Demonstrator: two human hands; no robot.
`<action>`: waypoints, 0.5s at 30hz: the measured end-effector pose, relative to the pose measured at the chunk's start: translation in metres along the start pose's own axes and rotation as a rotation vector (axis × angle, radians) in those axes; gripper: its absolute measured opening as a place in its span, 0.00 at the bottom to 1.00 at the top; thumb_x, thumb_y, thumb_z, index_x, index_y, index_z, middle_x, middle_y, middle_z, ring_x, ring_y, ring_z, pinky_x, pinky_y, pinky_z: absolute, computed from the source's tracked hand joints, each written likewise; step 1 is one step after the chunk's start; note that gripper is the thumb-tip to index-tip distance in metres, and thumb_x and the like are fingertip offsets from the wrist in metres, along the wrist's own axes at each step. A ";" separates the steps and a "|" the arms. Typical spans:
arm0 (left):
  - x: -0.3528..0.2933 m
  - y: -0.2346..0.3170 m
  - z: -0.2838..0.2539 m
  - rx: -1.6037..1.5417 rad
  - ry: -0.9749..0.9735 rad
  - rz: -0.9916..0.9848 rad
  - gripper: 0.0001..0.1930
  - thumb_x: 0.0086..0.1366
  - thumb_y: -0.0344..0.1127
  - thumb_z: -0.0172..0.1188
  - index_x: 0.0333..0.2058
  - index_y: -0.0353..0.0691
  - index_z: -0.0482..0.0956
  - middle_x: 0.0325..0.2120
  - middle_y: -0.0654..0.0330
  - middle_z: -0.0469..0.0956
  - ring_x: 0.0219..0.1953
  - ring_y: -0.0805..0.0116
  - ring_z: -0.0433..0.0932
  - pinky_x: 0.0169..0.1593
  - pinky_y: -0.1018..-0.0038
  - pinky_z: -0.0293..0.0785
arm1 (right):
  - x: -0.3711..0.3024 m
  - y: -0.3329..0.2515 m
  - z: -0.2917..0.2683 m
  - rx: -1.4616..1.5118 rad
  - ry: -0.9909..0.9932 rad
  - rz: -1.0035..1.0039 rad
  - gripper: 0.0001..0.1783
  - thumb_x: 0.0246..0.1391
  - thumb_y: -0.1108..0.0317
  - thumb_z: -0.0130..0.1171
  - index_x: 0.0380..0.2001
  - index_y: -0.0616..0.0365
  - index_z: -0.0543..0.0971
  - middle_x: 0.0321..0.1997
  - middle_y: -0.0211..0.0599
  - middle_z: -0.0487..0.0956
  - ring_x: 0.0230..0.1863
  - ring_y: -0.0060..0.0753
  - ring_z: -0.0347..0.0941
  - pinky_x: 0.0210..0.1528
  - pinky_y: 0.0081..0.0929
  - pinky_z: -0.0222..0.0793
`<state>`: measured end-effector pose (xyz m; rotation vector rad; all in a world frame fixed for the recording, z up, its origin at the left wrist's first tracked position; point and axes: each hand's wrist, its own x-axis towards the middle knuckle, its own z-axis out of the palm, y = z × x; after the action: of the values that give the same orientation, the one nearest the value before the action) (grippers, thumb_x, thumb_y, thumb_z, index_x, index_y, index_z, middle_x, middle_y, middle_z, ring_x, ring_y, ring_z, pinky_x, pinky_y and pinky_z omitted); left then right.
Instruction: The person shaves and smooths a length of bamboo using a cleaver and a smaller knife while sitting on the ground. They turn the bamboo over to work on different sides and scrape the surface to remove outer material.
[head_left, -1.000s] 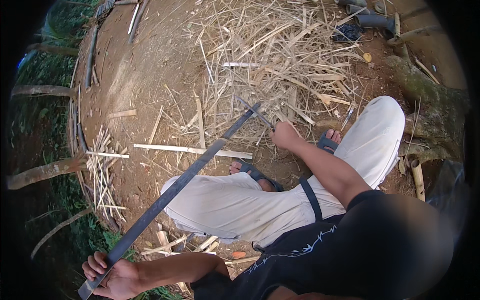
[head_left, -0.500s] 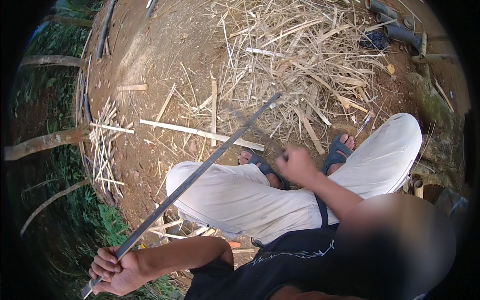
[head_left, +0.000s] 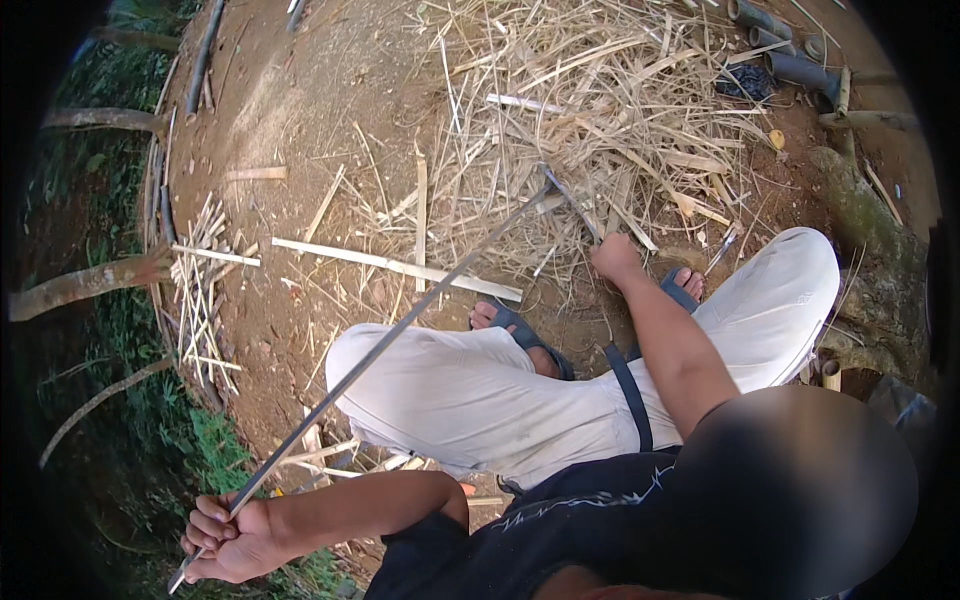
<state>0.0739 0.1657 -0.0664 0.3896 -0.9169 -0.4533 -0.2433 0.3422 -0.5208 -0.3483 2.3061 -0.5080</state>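
Note:
My left hand (head_left: 228,538) is closed around the lower end of a long, dark bamboo strip (head_left: 390,340). The strip slants up and right across my left knee, its narrow edge showing. Farther ahead, my right hand (head_left: 617,260) grips a knife (head_left: 577,204), its handle mostly hidden in my fist. The knife's blade meets the strip's far end, above the heap of shavings. Whether the blade is cutting into the strip I cannot tell.
A heap of pale bamboo shavings (head_left: 600,110) covers the ground ahead. Thin split sticks (head_left: 205,290) lie piled at left, by a branch rail. Dark bamboo tubes (head_left: 800,68) lie at far right, above a mossy trunk (head_left: 865,220). My sandalled feet stand before the heap.
My right hand has moved forward and right, and the knife, blurred before, is now at the strip's far end. The strip has turned from its broad dark face to its narrow edge.

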 end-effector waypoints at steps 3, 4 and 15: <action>0.007 0.004 -0.012 -0.042 -0.054 -0.053 0.22 0.69 0.54 0.53 0.26 0.41 0.64 0.12 0.67 0.56 0.13 0.75 0.53 0.20 0.76 0.52 | 0.005 -0.006 0.002 -0.061 0.039 -0.102 0.22 0.53 0.56 0.59 0.36 0.69 0.81 0.36 0.63 0.80 0.42 0.60 0.79 0.47 0.46 0.75; 0.012 0.005 -0.018 -0.094 -0.089 -0.103 0.24 0.70 0.56 0.48 0.26 0.40 0.64 0.12 0.66 0.57 0.12 0.75 0.53 0.19 0.76 0.51 | -0.009 -0.015 0.003 -0.023 0.085 -0.106 0.21 0.52 0.57 0.60 0.36 0.68 0.81 0.36 0.63 0.80 0.42 0.60 0.79 0.48 0.46 0.74; 0.097 0.048 -0.030 -0.312 -0.237 -0.148 0.14 0.58 0.44 0.49 0.21 0.43 0.59 0.13 0.66 0.57 0.07 0.76 0.51 0.12 0.78 0.54 | 0.029 0.008 0.037 -0.146 -0.001 -0.171 0.25 0.49 0.53 0.61 0.36 0.70 0.81 0.39 0.61 0.80 0.43 0.57 0.78 0.46 0.47 0.73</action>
<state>0.1597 0.1581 0.0057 0.1197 -1.0304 -0.7786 -0.2373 0.3290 -0.5664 -0.6199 2.3306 -0.4233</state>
